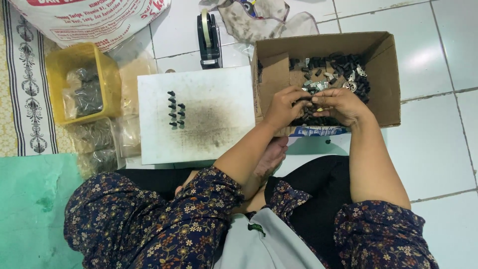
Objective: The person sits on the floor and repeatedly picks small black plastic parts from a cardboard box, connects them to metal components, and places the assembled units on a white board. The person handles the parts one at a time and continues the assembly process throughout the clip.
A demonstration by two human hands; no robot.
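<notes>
Cardboard box of small black and silver metal parts [332,69] — both hands over its near edge.

I see my left hand [284,105] and right hand [338,103] meet fingertip to fingertip, pinching a small black piece [307,101] between them — finished black pieces [175,108] lie leftward on the white board [199,117].

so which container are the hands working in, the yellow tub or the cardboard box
The cardboard box on the right: both the left hand and right hand are inside it, over small dark parts. The yellow tub sits untouched far left.
</notes>
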